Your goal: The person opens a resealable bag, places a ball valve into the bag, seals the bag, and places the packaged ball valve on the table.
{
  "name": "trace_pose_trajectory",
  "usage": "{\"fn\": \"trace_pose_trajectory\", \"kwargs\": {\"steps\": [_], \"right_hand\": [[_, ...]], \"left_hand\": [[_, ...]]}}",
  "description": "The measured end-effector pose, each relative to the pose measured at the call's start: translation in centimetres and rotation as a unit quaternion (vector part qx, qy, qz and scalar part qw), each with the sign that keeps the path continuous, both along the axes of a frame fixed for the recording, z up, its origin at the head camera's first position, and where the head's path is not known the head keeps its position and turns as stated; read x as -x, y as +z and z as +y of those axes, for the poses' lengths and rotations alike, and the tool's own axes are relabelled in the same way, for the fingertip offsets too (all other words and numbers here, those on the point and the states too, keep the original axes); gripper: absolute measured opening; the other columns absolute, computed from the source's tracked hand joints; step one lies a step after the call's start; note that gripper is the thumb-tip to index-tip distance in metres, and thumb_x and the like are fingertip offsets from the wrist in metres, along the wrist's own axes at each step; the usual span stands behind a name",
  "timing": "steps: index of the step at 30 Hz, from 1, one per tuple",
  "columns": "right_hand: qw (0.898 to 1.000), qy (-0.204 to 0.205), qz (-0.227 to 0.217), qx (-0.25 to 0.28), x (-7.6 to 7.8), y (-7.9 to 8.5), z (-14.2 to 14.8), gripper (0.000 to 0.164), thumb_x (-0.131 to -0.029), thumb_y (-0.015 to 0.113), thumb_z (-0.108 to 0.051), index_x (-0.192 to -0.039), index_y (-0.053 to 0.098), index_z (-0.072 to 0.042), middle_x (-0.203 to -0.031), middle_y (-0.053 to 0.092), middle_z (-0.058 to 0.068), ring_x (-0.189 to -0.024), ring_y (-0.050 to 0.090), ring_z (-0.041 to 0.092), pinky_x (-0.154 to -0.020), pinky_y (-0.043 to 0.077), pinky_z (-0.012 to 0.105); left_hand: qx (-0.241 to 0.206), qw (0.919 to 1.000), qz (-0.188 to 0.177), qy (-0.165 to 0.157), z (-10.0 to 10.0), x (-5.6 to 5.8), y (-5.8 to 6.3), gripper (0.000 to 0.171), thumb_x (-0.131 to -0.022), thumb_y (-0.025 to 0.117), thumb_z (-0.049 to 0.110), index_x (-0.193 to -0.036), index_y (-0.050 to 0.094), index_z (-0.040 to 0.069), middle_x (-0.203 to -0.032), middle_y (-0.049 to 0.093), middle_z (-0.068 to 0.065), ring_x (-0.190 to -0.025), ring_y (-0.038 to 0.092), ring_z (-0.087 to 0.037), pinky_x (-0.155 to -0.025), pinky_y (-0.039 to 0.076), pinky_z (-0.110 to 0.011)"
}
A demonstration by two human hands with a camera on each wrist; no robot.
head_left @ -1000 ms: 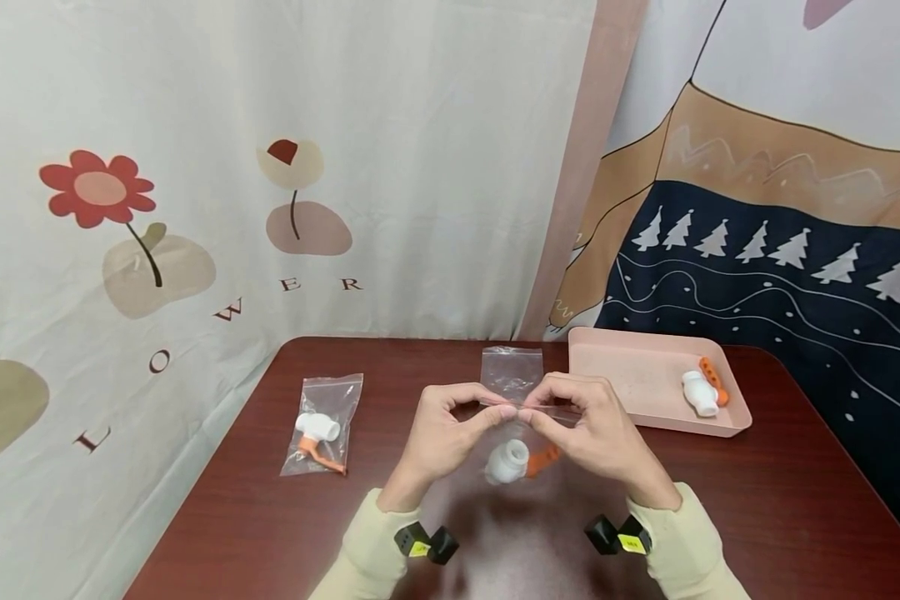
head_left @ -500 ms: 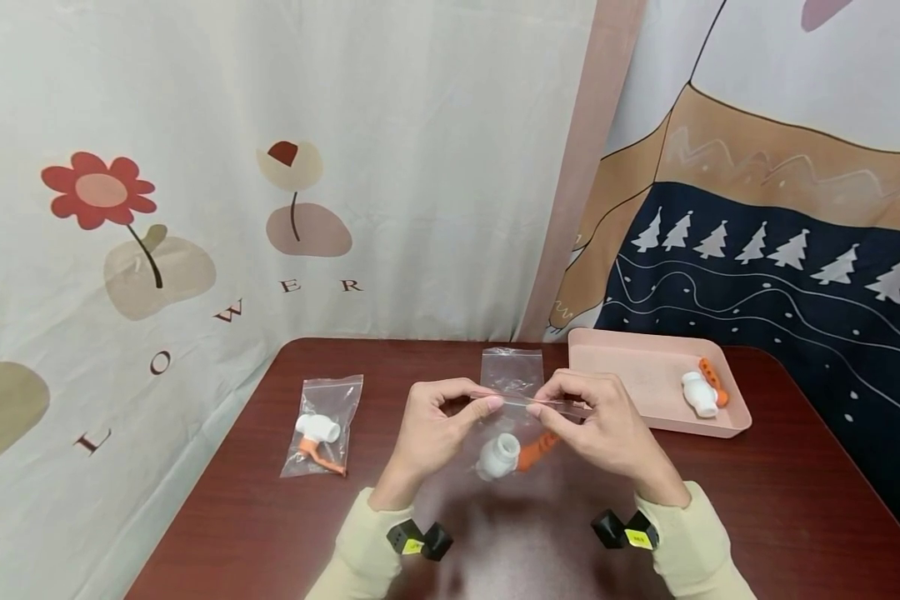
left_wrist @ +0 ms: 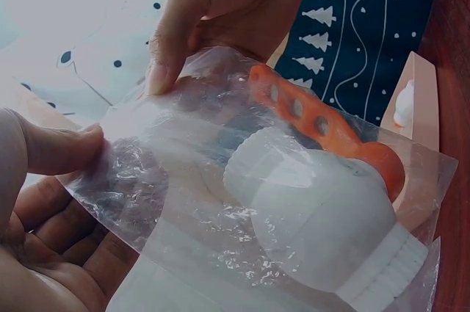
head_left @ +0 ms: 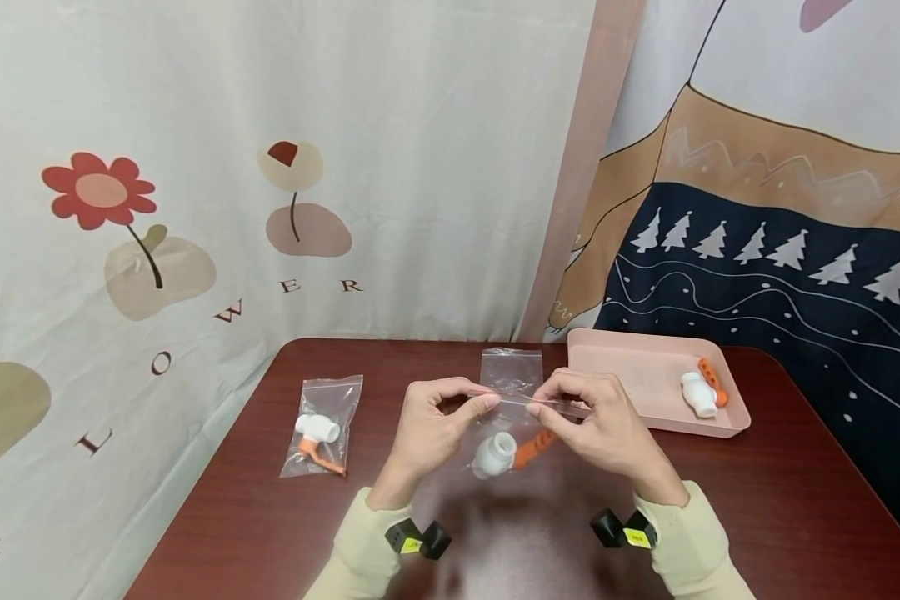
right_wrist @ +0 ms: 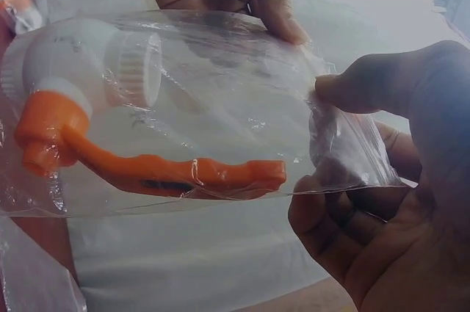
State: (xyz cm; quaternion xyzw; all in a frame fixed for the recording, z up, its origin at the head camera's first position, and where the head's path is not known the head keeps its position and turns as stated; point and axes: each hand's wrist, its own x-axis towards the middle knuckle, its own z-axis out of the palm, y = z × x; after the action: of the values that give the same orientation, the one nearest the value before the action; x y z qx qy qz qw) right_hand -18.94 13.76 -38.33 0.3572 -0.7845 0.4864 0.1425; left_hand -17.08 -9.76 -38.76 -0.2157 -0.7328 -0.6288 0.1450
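Both hands hold a clear zip bag (right_wrist: pixel 220 121) by its top edge above the table. My left hand (head_left: pixel 432 429) pinches the left part of that edge between thumb and index finger. On the other side, my right hand (head_left: pixel 607 429) pinches it the same way, with a short gap between the two sets of fingertips. Inside the bag hangs a white plastic ball valve (head_left: pixel 493 457) with an orange lever handle (right_wrist: pixel 198 174). The wrist views show it through creased plastic. Whether the zip is sealed cannot be made out.
Left on the dark red table (head_left: pixel 247 533) lies another zip bag (head_left: pixel 345 398) containing a white and orange valve (head_left: pixel 317 428). Behind the hands lies a flat clear bag (head_left: pixel 512 365). A pink tray (head_left: pixel 615 367) at the back right holds a third valve (head_left: pixel 697 395).
The fingertips, nearly together a second ago, have spread apart along the bag's edge. The bagged valve has shifted slightly left. In the last half second the hands have barely moved.
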Motion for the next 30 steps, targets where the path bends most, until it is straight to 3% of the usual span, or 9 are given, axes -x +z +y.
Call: {"fn": "trace_pose_trajectory", "kwargs": {"steps": [7,21,30], "right_hand": [[1.000,0.002,0.001,-0.004,0.1,0.2,0.3,0.019,-0.088,0.080,-0.008,-0.089,0.074,-0.027,-0.078,0.065,-0.013,-0.069,0.059,0.005,-0.064,0.057,0.021],[1.000,-0.010,0.010,-0.010,0.3,0.3,1.1,0.013,-0.090,0.080,-0.010,-0.088,0.074,-0.023,-0.076,0.062,-0.014,-0.073,0.057,0.005,-0.064,0.053,0.019],[0.999,-0.017,0.022,-0.021,0.4,0.5,1.7,0.021,-0.089,0.080,-0.008,-0.089,0.073,-0.028,-0.076,0.062,-0.016,-0.072,0.057,0.004,-0.066,0.052,0.020]], "left_hand": [[0.000,0.9999,-0.007,0.011,-0.1,-0.1,0.2,0.008,-0.087,0.081,0.008,-0.090,0.081,0.001,-0.081,0.077,-0.016,-0.064,0.069,-0.009,-0.059,0.057,-0.021],[-0.003,0.9995,-0.016,0.028,-0.6,0.1,0.4,0.009,-0.087,0.081,0.009,-0.090,0.080,0.001,-0.081,0.077,-0.018,-0.067,0.065,-0.003,-0.059,0.052,-0.016],[-0.007,0.9992,-0.023,0.032,-0.8,0.1,0.5,0.008,-0.087,0.081,0.009,-0.090,0.081,0.002,-0.081,0.077,-0.017,-0.069,0.069,-0.004,-0.061,0.055,-0.018]]}}
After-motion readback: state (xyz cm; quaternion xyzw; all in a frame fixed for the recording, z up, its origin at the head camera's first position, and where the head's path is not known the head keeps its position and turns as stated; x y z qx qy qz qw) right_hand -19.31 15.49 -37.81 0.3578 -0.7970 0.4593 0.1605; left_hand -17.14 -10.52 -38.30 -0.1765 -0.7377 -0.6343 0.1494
